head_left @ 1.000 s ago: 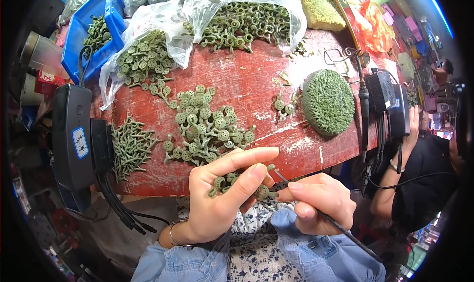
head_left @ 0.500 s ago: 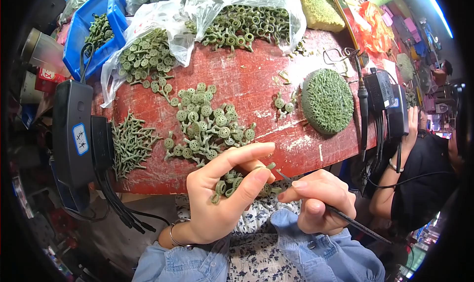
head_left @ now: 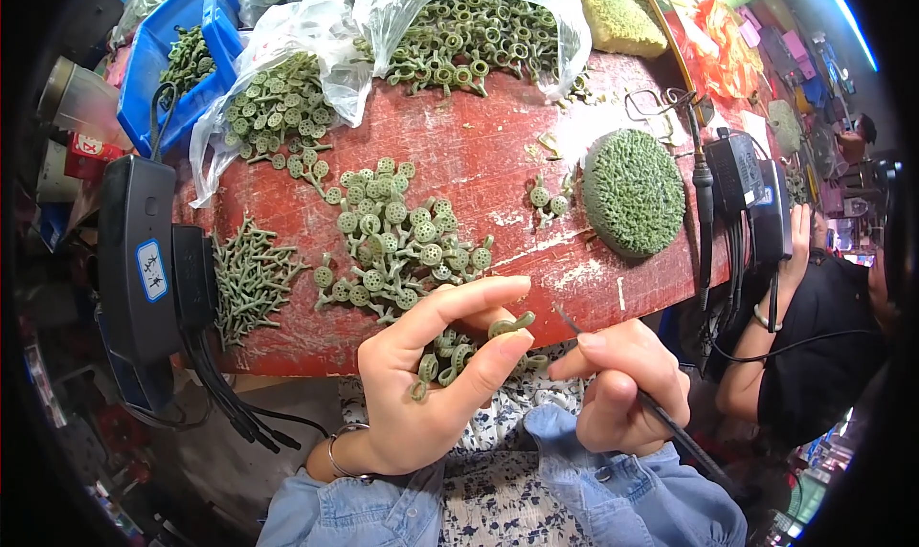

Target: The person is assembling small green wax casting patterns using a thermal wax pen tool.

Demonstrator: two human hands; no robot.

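Observation:
My left hand point(head_left: 421, 384) is closed, palm turned toward the right. Its thumb and index finger pinch a small green piece point(head_left: 505, 327) with a round head and curved stem. Several similar looped pieces point(head_left: 430, 367) are tucked in the palm, partly hidden by the thumb. My right hand point(head_left: 632, 384) grips a thin dark pen-like tool point(head_left: 665, 418), its pointed tip up and apart from the pinched piece. Just beyond the left hand, a pile of green pieces with round, holed heads point(head_left: 392, 231) lies on the red table point(head_left: 517, 174).
Left are thin green sticks point(head_left: 254, 279) and a black device point(head_left: 139, 269) with cables. A round textured green block point(head_left: 634, 195) sits right, near a corded tool point(head_left: 704, 183). Plastic bags of green pieces point(head_left: 479, 44) and a blue bin point(head_left: 158, 97) stand behind. A person point(head_left: 795, 327) sits at right.
The pinched piece has turned, showing its round head and curved stem above my left thumb. The tool's tip has drawn away from it, up and to the right.

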